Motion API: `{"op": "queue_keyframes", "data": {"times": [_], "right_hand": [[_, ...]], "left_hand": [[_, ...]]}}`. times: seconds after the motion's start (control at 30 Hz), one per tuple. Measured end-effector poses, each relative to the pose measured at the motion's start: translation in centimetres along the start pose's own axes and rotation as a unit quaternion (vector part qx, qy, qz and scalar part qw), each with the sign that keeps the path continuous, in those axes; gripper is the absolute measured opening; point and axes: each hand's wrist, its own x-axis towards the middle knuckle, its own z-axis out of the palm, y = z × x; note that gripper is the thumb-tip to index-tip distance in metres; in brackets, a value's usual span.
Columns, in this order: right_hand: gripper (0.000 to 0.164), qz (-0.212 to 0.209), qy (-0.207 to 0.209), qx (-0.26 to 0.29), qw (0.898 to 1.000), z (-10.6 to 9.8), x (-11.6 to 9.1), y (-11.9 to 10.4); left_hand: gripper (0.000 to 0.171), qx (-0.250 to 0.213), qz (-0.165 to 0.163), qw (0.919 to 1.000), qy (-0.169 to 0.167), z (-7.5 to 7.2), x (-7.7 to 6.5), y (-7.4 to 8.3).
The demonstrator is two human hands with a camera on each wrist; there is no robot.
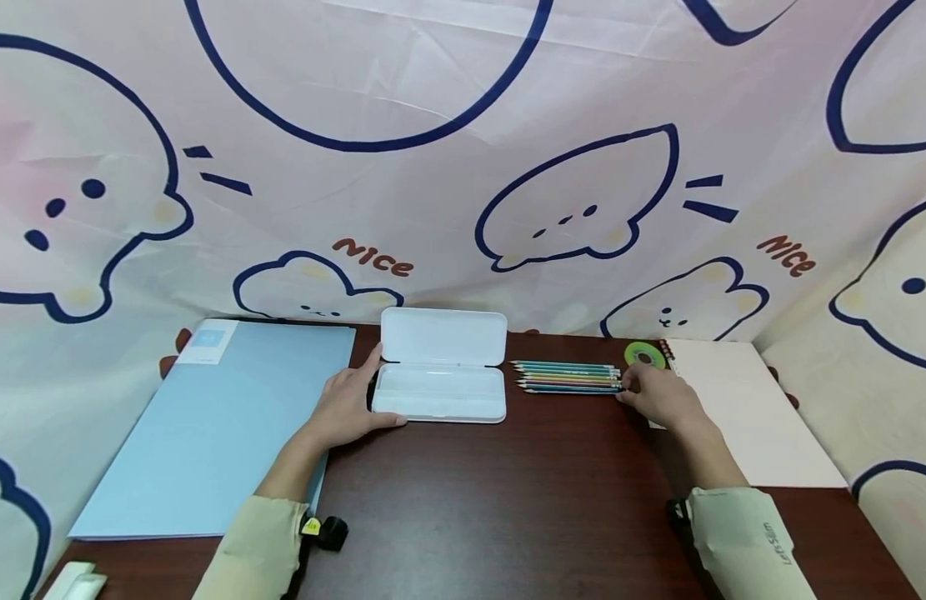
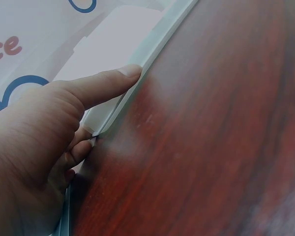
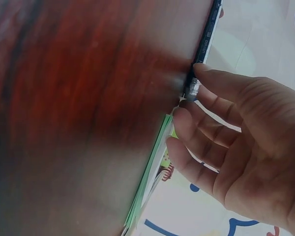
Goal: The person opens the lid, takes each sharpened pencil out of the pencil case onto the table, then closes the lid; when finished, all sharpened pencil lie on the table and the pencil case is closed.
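A white pencil case [image 1: 438,395] lies open on the dark wooden table, its lid [image 1: 443,336] tipped back toward the patterned cloth; its tray holds nothing. My left hand [image 1: 348,404] grips the case's left end, thumb along the front rim [image 2: 157,42], the other fingers around the side. To the right lie several pencils [image 1: 568,378] in a row, tips pointing left. At their eraser ends, my right hand [image 1: 663,395] pinches the nearest, dark pencil [image 3: 205,42] between thumb and fingers. The remaining fingers are loosely curled below it in the right wrist view.
A large light-blue folder [image 1: 230,433] lies on the left. At right is a white spiral-bound pad [image 1: 748,417], with a green ring-shaped item [image 1: 643,353] by its coil. Small whitish objects [image 1: 76,582] sit at the lower left corner. Patterned cloth [image 1: 432,208] hangs behind the table.
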Motion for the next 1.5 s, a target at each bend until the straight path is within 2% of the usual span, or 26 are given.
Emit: {"op": "queue_keyframes", "data": {"times": [0.37, 0.5, 0.7, 0.8, 0.9, 1.0, 1.1, 1.27, 1.5], "right_hand": [[0.025, -0.008, 0.004, -0.002, 1.0, -0.1, 0.1, 0.0], [0.026, -0.015, -0.001, 0.016, 1.0, -0.3, 0.1, 0.3], [0.036, -0.011, -0.012, 0.053, 0.998, -0.9, -0.4, 0.8], [0.038, -0.015, 0.005, 0.065, 0.998, -1.3, -0.6, 0.8], [0.037, -0.031, 0.038, 0.083, 0.995, -1.4, -0.6, 0.4], [0.037, -0.055, 0.064, 0.11, 0.99, -1.4, -0.6, -0.5], [0.038, -0.079, 0.073, 0.139, 0.984, -1.3, -0.3, -1.7], [0.044, -0.099, 0.058, 0.191, 0.975, -1.1, 0.6, -4.7], [0.049, -0.095, 0.036, 0.24, 0.965, -0.8, 1.9, -9.0]], "left_hand": [[0.125, -0.006, 0.004, 1.0, -0.003, -0.2, 0.1, 0.1], [0.125, -0.007, 0.004, 1.0, -0.003, -0.2, 0.1, 0.1], [0.125, -0.006, 0.0, 1.0, -0.004, -0.2, 0.2, 0.1], [0.125, -0.005, 0.004, 1.0, -0.003, -0.3, 0.2, 0.1], [0.126, -0.003, 0.003, 1.0, -0.001, -0.4, 0.2, 0.1], [0.126, -0.001, 0.003, 1.0, -0.001, -0.4, 0.2, 0.0], [0.125, 0.002, 0.003, 1.0, -0.002, -0.3, 0.1, -0.1], [0.125, 0.003, 0.003, 1.0, 0.005, -0.3, -0.1, -0.2], [0.125, 0.007, 0.003, 1.0, -0.001, -0.1, -0.1, 0.1]]}}
